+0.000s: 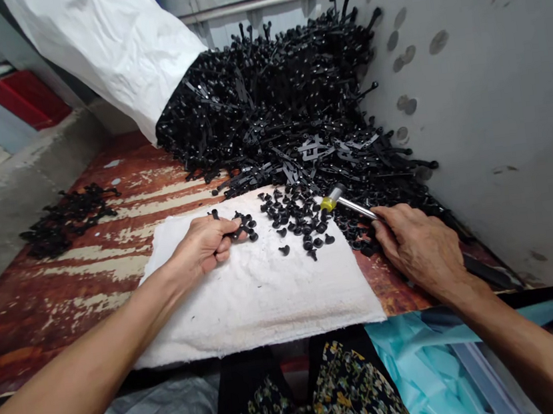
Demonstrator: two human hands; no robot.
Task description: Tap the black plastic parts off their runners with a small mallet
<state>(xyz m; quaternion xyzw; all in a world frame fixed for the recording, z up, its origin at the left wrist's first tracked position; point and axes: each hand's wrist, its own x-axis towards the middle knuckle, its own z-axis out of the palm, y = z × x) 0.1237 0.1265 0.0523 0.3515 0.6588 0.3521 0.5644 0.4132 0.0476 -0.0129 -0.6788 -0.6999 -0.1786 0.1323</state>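
Observation:
My left hand [210, 242] is closed over the left part of a white cloth [257, 296], its fingers pinching a small black part whose end [214, 214] shows above the knuckles. Small black caps [297, 214] lie scattered on the cloth, a few right beside my left fingertips. At the right, my right hand [419, 243] is wrapped round a small hammer [354, 207] with a metal shaft and a yellow and grey head. The hammer head is over the right edge of the scattered caps.
A large heap of black plastic parts [273, 100] spills from a white sack [121, 51] at the back. A smaller black pile [66, 219] lies on the worn red table [88, 277]. A grey panel [496, 106] stands at the right; turquoise plastic [422, 370] is below.

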